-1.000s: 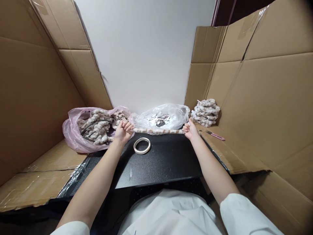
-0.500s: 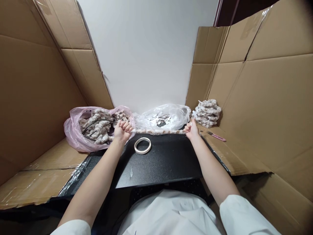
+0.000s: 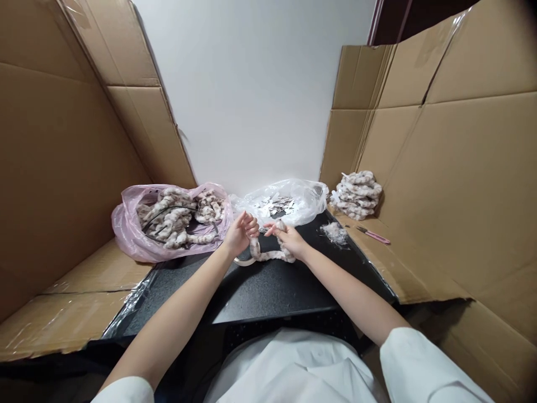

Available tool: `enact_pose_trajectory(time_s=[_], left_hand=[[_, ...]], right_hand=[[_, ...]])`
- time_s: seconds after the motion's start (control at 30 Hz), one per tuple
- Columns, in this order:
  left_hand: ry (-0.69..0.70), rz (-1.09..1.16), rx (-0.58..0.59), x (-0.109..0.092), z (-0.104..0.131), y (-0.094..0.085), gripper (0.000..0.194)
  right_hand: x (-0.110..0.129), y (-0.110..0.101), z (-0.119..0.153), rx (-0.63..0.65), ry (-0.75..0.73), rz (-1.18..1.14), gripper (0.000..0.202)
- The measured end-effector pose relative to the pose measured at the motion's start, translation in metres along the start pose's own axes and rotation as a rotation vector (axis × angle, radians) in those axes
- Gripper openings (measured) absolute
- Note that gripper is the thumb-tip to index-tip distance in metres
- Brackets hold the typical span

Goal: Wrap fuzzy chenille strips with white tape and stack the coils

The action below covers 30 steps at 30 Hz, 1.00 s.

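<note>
A fluffy white and brown strip (image 3: 268, 256) hangs in a loop between my two hands, just over the black table (image 3: 268, 294). My left hand (image 3: 243, 232) is closed round one end of it. At the other end, my right hand (image 3: 287, 236) pinches the strip, which shows above and below the fingers. The two hands are close together but apart. A cream tape roll (image 3: 244, 261) lies on the table below my left hand, partly covered by the hand and strip.
A pink bag (image 3: 128, 235) of fluffy strips stands left. Behind my hands lies a clear bag (image 3: 308, 198) with small metal pieces. To the right are a fluff tuft (image 3: 335, 233), a strip bundle (image 3: 358, 195) and a pink cutter (image 3: 376, 237). Cardboard walls (image 3: 461, 184) flank the table.
My hands have come together from wide apart, and the strip between them has gone from taut and straight to a slack loop. The fluff tuft by the right edge now shows.
</note>
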<state>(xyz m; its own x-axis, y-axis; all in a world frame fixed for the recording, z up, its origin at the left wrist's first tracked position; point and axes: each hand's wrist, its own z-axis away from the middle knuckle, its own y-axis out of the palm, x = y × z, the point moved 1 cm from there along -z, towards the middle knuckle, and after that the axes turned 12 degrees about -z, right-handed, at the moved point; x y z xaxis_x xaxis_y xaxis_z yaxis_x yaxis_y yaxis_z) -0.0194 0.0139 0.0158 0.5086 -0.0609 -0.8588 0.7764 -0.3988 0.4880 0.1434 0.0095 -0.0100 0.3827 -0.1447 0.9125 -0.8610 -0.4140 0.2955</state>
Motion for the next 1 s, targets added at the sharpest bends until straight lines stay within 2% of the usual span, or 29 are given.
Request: enact_pose_trajectory(time_s=[0.07,0.17,0.27,0.43,0.53,0.63,0.83,1.0], left_hand=[[0.068,-0.011,-0.012,-0.002,0.000,0.004,0.044],[0.130,-0.014,-0.035,-0.012,0.000,0.009,0.044],[0.163,-0.016,-0.046,-0.034,0.001,0.011,0.045],[0.255,-0.029,-0.140,-0.077,0.012,-0.007,0.045],[0.242,-0.067,-0.186,-0.090,0.020,-0.026,0.045],[0.159,-0.150,-0.224,-0.090,0.029,-0.040,0.044],[-0.038,-0.379,-0.263,-0.078,0.040,-0.057,0.043],[-0.173,-0.589,-0.271,-0.069,0.046,-0.067,0.043]], right_hand=[[0.000,0.010,0.002,0.156,0.055,0.071,0.049],[-0.001,0.019,0.007,0.379,0.238,0.081,0.055],[0.000,0.021,0.012,0.473,0.310,0.053,0.056],[0.003,0.000,0.022,0.358,0.311,0.059,0.056],[0.006,-0.018,0.029,0.283,0.325,0.118,0.057],[0.011,-0.031,0.036,0.258,0.345,0.157,0.058],[0.022,-0.053,0.051,0.231,0.391,0.216,0.059],[0.029,-0.075,0.056,0.027,0.329,0.210,0.059]])
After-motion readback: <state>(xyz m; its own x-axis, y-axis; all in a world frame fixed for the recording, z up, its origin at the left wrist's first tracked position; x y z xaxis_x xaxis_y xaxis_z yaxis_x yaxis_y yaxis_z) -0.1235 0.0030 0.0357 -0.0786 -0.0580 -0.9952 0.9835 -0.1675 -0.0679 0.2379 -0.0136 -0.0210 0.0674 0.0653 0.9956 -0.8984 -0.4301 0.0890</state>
